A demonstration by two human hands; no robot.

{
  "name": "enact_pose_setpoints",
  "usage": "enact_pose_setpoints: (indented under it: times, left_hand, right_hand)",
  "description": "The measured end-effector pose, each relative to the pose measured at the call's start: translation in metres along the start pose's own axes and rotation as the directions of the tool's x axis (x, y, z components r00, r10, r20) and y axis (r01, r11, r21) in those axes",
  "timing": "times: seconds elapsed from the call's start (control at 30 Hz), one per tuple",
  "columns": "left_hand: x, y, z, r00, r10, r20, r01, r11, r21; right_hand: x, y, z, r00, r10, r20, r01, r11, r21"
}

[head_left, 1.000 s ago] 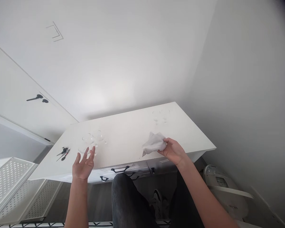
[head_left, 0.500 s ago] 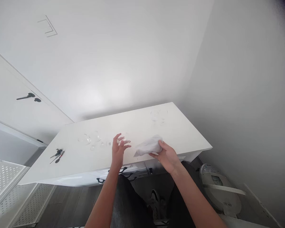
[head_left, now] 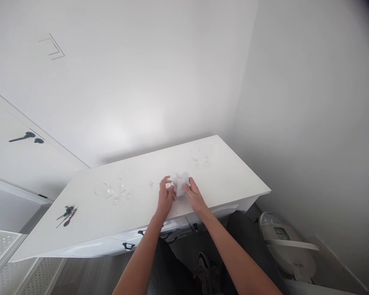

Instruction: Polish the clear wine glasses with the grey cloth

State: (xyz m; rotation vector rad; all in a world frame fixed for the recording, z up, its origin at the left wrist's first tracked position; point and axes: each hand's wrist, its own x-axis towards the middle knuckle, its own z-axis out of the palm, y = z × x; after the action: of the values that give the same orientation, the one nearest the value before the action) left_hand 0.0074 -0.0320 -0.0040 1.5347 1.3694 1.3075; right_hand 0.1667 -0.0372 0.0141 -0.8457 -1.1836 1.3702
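My left hand is closed around a clear stemmed glass, which lies sideways over the white cabinet top with its foot toward the left. Fingers hide most of the bowl. In my right hand is a white cloth, bunched at the mouth of the glass; whether some of it is inside I cannot tell. To the left stand several clear glasses, hard to make out against the white. Farther back on the right are two more stemmed glasses.
Several small dark utensils, one a spoon, lie at the left of the cabinet top. Black drawer handles stick out in front. A round-lidded appliance sits at lower right, and white perforated baskets at lower left.
My hands have come together, the right bringing the cloth leftward to the glass in my left. The view has shifted slightly.
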Motion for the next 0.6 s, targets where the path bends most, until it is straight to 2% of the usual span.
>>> enact_pose_setpoints:
  times: [0.07,0.1,0.2,0.27,0.33,0.4,0.5,0.53,0.6]
  left_hand:
    - [0.002,0.000,-0.001,0.996,-0.029,0.089,0.033,0.998,-0.051]
    - [0.003,0.000,-0.001,0.990,-0.036,0.136,0.046,0.996,-0.074]
    - [0.005,0.000,-0.001,0.973,-0.041,0.228,0.066,0.993,-0.101]
    - [0.005,0.000,-0.001,0.971,-0.045,0.234,0.062,0.996,-0.068]
    - [0.005,-0.001,-0.002,0.975,-0.050,0.218,0.056,0.998,-0.021]
    - [0.004,-0.002,-0.003,0.973,-0.048,0.224,0.051,0.999,-0.008]
    - [0.006,-0.004,-0.005,0.963,-0.027,0.267,0.043,0.998,-0.055]
    - [0.006,-0.005,-0.005,0.960,-0.023,0.278,0.041,0.998,-0.058]
    - [0.007,-0.007,-0.006,0.956,-0.033,0.293,0.045,0.998,-0.035]
  right_hand:
    - [0.003,0.001,-0.003,0.991,0.013,0.132,-0.016,1.000,0.019]
    - [0.005,0.000,-0.005,0.982,0.005,0.189,0.000,1.000,-0.024]
    - [0.013,-0.004,-0.012,0.951,-0.040,0.306,0.128,0.952,-0.276]
    - [0.018,-0.007,-0.014,0.932,0.001,0.363,0.142,0.919,-0.368]
    - [0.022,-0.008,-0.016,0.936,0.069,0.344,0.044,0.949,-0.312]
    - [0.023,-0.007,-0.016,0.963,0.116,0.244,-0.089,0.989,-0.119]
    - [0.019,-0.003,-0.016,0.978,0.161,0.132,-0.184,0.965,0.188]
    - [0.017,-0.001,-0.016,0.982,0.160,0.103,-0.179,0.959,0.219]
    - [0.014,0.003,-0.015,0.990,0.126,0.062,-0.133,0.983,0.123]
